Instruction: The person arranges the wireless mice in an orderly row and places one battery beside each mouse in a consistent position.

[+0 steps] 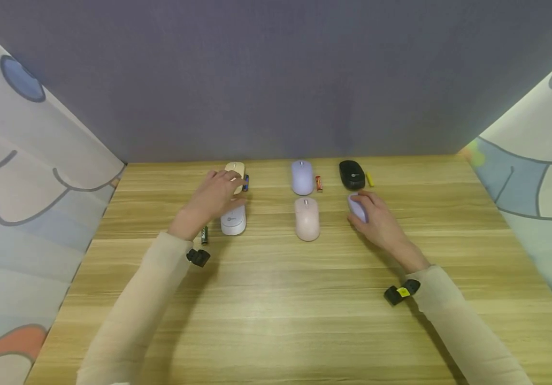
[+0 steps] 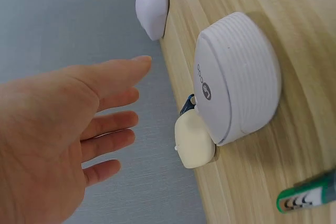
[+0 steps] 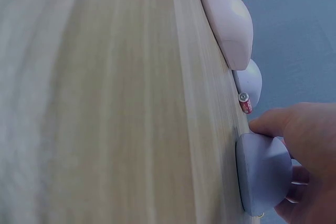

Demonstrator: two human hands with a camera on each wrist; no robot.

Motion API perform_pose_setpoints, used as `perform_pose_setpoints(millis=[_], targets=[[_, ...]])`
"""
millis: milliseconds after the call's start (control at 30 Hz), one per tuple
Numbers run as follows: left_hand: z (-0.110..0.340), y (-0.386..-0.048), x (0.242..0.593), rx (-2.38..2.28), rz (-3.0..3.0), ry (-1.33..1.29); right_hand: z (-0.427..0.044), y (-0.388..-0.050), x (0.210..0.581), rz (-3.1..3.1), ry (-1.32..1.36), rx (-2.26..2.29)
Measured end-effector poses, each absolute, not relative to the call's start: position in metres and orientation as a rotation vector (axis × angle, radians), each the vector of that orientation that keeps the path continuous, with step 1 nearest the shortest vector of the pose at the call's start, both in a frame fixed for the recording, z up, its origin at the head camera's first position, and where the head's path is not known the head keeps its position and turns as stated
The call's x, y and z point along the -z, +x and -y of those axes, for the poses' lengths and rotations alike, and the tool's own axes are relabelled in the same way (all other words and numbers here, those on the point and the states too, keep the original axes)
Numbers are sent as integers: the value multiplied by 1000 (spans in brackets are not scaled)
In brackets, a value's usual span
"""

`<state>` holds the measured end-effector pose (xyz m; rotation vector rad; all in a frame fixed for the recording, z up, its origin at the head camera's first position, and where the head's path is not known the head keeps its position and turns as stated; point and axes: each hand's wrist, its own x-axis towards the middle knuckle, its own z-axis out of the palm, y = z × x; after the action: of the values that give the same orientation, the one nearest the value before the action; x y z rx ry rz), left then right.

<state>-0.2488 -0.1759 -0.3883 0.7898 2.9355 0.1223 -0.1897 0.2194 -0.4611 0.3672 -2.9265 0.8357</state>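
Observation:
My left hand [image 1: 213,197] hovers above a white computer mouse [image 1: 234,222] and a cream mouse [image 1: 235,167], partly covering both in the head view. In the left wrist view its fingers [image 2: 110,124] are loosely extended and hold nothing, apart from the white mouse. My right hand [image 1: 376,220] grips a lavender mouse [image 3: 262,171] by its sides, thumb on one side and fingers on the other. That mouse rests on the table in front of a black mouse [image 1: 352,175].
A second lavender mouse [image 1: 302,177] and a pink mouse [image 1: 307,219] stand mid-table. Batteries lie beside mice: blue [image 1: 245,183], red [image 1: 319,184], yellow [image 1: 369,178] and green-black [image 1: 204,235]. A grey panel [image 1: 276,80] rises behind the wooden table [image 1: 276,310].

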Motion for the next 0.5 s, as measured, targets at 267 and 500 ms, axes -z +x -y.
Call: perform_pose_setpoints(millis=[267,500], targets=[[190,-229,389,-166,-2913,829,-218,-191,463,2912,377,-835],[219,-212,395,-294,-2937,818,-217,-192,465,2919,384,-825]])
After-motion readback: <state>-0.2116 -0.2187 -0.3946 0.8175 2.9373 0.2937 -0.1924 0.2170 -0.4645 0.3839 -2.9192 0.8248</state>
